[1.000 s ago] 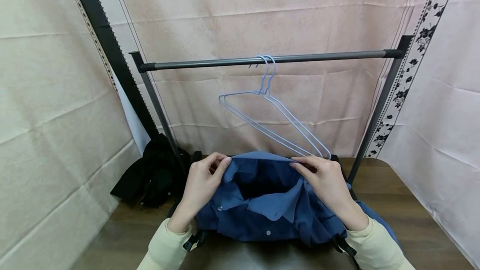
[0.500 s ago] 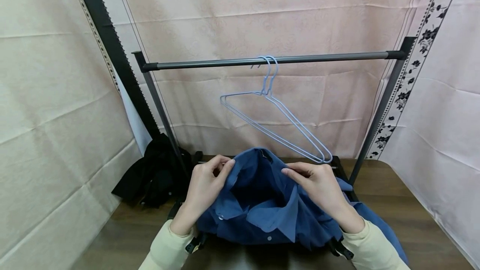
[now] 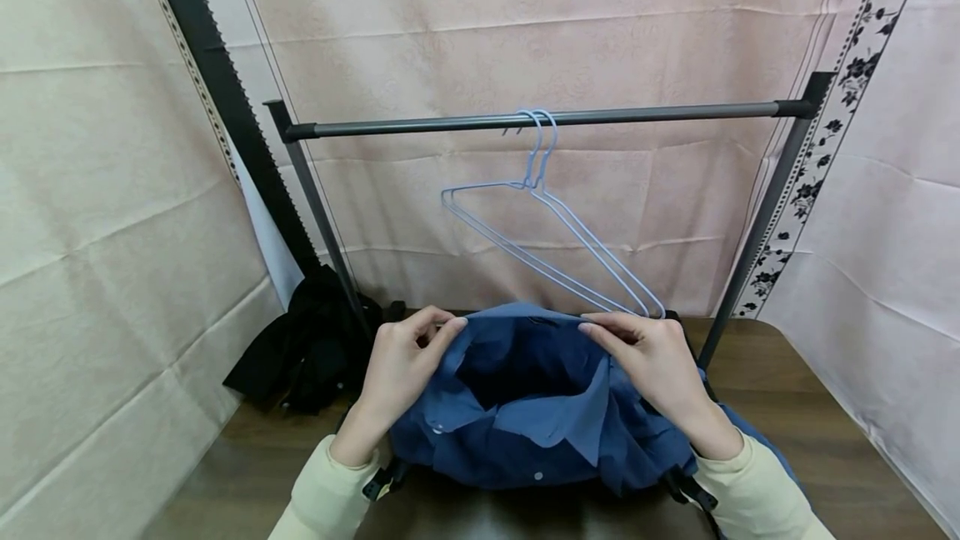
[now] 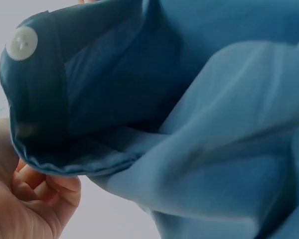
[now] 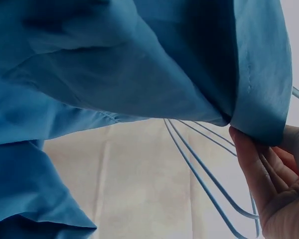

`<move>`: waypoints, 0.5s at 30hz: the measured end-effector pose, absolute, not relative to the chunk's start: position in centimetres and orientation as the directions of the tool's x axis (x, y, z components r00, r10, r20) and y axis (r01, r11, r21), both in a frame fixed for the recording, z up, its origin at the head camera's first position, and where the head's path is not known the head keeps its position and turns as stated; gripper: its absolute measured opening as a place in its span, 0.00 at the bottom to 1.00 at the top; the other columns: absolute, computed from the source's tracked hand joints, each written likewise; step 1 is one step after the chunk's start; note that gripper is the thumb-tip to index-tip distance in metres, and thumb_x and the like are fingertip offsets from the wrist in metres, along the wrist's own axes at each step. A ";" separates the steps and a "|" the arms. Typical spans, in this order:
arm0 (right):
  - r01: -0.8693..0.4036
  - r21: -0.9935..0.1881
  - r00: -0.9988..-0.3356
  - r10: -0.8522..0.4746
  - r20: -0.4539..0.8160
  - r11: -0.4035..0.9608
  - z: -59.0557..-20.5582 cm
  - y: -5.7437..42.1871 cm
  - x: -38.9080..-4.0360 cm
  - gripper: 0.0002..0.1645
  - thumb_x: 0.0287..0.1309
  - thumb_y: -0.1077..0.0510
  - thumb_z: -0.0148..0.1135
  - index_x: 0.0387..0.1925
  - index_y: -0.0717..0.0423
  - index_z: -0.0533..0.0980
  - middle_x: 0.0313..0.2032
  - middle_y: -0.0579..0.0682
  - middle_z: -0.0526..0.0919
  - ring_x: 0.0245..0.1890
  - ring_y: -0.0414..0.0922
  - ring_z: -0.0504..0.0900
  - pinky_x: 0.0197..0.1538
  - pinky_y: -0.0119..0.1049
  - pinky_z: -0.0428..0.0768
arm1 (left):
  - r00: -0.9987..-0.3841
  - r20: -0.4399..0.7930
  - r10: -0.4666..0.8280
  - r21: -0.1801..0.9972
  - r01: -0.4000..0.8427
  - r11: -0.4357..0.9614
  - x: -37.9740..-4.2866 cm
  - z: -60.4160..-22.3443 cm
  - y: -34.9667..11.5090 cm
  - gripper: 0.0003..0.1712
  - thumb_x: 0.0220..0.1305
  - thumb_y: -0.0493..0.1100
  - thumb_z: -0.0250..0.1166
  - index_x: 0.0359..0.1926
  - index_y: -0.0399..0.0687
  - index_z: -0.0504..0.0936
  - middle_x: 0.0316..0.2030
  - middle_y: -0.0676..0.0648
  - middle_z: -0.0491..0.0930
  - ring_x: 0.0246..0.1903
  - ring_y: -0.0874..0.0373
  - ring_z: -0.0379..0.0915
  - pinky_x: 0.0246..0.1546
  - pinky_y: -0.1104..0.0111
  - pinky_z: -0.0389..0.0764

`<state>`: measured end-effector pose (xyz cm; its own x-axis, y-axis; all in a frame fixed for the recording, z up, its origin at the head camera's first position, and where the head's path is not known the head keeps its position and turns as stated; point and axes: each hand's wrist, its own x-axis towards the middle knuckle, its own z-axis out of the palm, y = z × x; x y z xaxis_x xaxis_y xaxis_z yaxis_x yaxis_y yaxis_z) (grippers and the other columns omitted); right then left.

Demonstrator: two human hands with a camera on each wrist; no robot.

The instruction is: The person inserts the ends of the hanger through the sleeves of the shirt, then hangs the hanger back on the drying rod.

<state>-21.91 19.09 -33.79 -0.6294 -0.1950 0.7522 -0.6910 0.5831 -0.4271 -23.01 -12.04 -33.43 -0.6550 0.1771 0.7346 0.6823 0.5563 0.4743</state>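
A blue button-up shirt (image 3: pixel 517 440) is held up in front of the person, its neck opening facing up and showing the darker inside. The left hand (image 3: pixel 401 369) pinches one end of the collar's back edge between thumb and fingers. At the opposite end, the right hand (image 3: pixel 656 365) pinches the same edge, leaving the collar stretched nearly straight between them. A white button (image 4: pixel 22 43) shows on the cloth in the left wrist view. From the right wrist view, a folded band of blue cloth (image 5: pixel 261 69) runs down to the right fingertips.
Two light-blue wire hangers (image 3: pixel 540 190) hang from a dark metal rail (image 3: pixel 420 125) behind the shirt. A crumpled black garment (image 3: pixel 307 348) lies at the left by the rack's upright. The brown wooden tabletop (image 3: pixel 787 390) extends beneath, with pale cloth curtains (image 3: pixel 600 40) around it.
Half a second ago the collar bowed upward with the hands slightly closer together. Now the hands are drawn apart again and the collar edge is nearly straight, much as one second ago.
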 end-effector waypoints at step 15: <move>-0.667 -0.490 -0.702 -0.251 0.667 0.562 -34.4 18.0 -21.7 0.06 0.64 0.57 0.69 0.42 0.47 0.88 0.32 0.37 0.87 0.24 0.32 0.80 0.28 0.29 0.77 | -0.664 0.729 0.166 0.525 0.698 0.487 -22.7 -33.4 -11.3 0.07 0.70 0.47 0.67 0.36 0.51 0.88 0.11 0.62 0.60 0.11 0.67 0.56 0.14 0.72 0.58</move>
<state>-21.73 18.01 -34.42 -0.7017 -0.2512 0.6667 -0.6665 0.5620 -0.4897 -22.70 -11.34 -33.39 -0.6645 0.1657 0.7287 0.6976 0.4874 0.5252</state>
